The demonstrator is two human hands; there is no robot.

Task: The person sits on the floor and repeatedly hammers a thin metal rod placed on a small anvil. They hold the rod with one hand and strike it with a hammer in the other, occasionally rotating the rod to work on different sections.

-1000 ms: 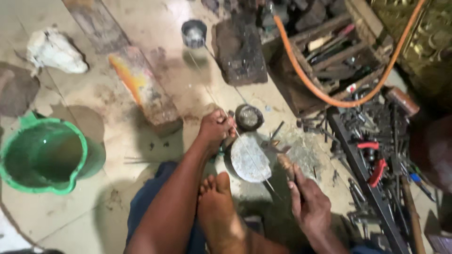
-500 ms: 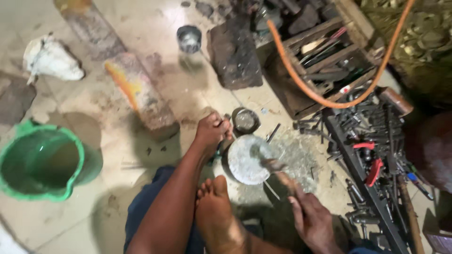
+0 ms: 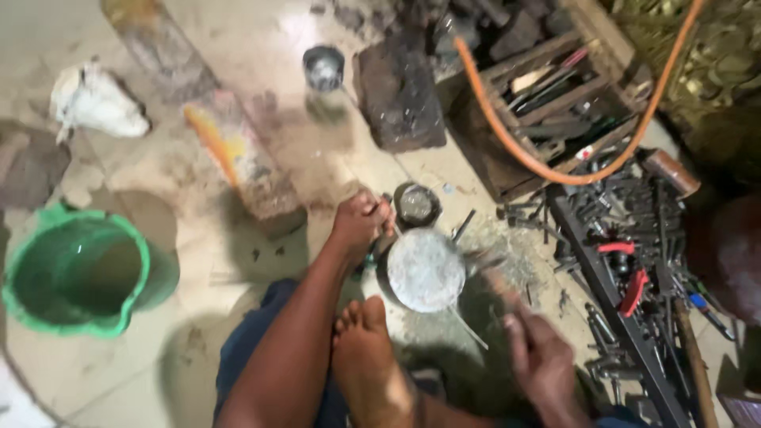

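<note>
1. Dusty floor tiles (image 3: 238, 47) are your bench: you sit on them with your bare foot (image 3: 372, 357) drawn up just below the work.
2. Your left hand (image 3: 361, 222) has its fingers curled together, pinched on something small at the upper left edge of the round grey metal disc (image 3: 426, 269); what exactly they grip is too small to tell.
3. Your right hand (image 3: 543, 361) is closed around the handle of a hammer (image 3: 495, 273), whose blurred head sits at the disc's right edge.
4. Judging from this, you are mid-way through beating the disc. Its face looks dull and roughly even, with no clear mark of how much is worked, so what is left cannot be read here.
5. Touching the disc's top edge stands a small round tin (image 3: 416, 204), close enough to be knocked by a wide swing.
6. Grey filings and loose rods (image 3: 468, 329) lie around and under the disc.
7. To your right a dark metal rack (image 3: 610, 277) and a heap of tools, red-handled pliers (image 3: 630, 289) among them, crowd the hammer arm.
8. Farther up are a wooden crate of tools (image 3: 547, 95), an orange hose (image 3: 523, 150) looped over it, a dark block (image 3: 400, 95) and a small metal cup (image 3: 323, 67).
9. Well apart on your left sit a green bucket (image 3: 75, 273), a painted wooden beam (image 3: 238, 158) and a white rag (image 3: 95, 103).
</note>
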